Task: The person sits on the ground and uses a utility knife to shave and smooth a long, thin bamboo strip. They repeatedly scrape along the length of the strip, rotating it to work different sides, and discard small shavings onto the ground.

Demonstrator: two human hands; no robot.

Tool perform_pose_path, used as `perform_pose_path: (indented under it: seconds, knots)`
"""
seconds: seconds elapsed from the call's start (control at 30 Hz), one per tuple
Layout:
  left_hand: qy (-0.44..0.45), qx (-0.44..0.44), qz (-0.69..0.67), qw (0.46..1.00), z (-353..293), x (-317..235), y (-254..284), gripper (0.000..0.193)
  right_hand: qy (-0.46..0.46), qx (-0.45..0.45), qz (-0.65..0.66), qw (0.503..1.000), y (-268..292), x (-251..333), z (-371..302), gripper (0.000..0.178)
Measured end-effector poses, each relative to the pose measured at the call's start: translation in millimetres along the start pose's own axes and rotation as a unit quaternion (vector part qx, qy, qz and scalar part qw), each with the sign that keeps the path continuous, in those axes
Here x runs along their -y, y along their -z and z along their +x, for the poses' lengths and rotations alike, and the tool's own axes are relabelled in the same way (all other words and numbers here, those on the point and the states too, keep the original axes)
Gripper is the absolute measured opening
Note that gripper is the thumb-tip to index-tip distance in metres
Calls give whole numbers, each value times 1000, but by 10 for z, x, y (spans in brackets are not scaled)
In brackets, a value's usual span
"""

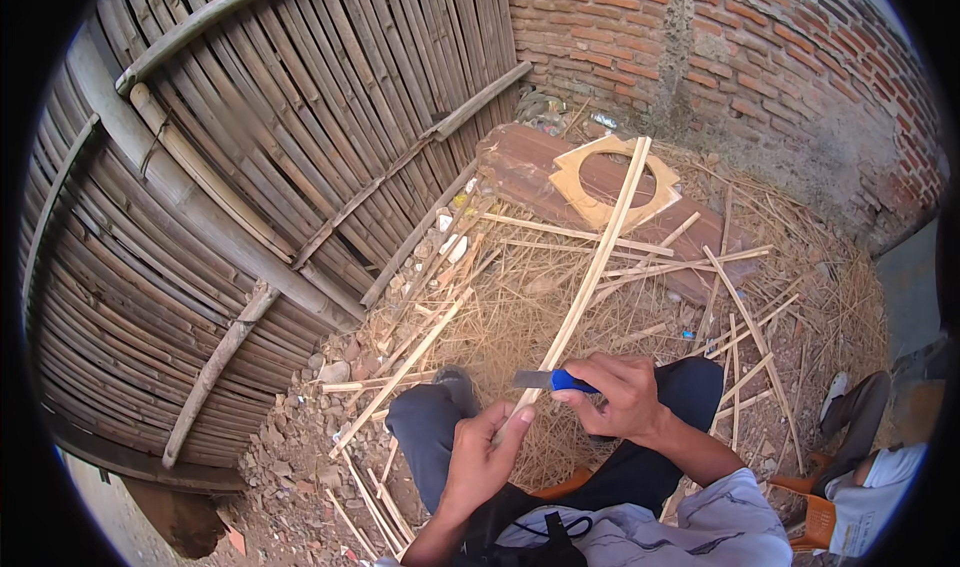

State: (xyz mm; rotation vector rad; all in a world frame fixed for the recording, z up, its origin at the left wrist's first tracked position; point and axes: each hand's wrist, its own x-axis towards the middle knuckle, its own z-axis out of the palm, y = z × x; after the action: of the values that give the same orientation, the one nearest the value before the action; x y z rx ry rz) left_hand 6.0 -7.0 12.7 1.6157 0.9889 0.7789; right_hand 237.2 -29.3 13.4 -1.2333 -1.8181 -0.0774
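My left hand (482,459) is closed round the near end of a long pale split-bamboo strip (598,262), thumb on top. The strip slants away from me to the upper right, and a lengthwise line suggests two pieces lying together or a split; I cannot tell which. In my right hand (622,395) is a knife (572,381) with a blue handle and a short, broad grey blade. Its blade points left and lies across the strip just beyond my left thumb. Whether the edge is cutting in is too small to tell.
Several loose strips (405,372) lie around my knees on straw and rubble. Ahead, a brown board (520,162) carries a tan panel (572,189) with a round hole. A bamboo wall (300,97) rises at left, a brick wall (600,27) behind. Another person (865,467) sits at right.
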Motion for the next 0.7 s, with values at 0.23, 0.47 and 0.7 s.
perform_pose_path:
  seconds: [0.23,0.47,0.7]
  knots:
    - [5,-3,-9,1000,-7,47,10,24,3,8,-6,1000,2,4,45,28]
    - [7,5,17,1000,-59,-11,111,25,38,16,-53,998,49,0,117,28]
    - [-4,5,3,1000,-97,-15,194,24,71,14,-74,995,74,56,222,28]
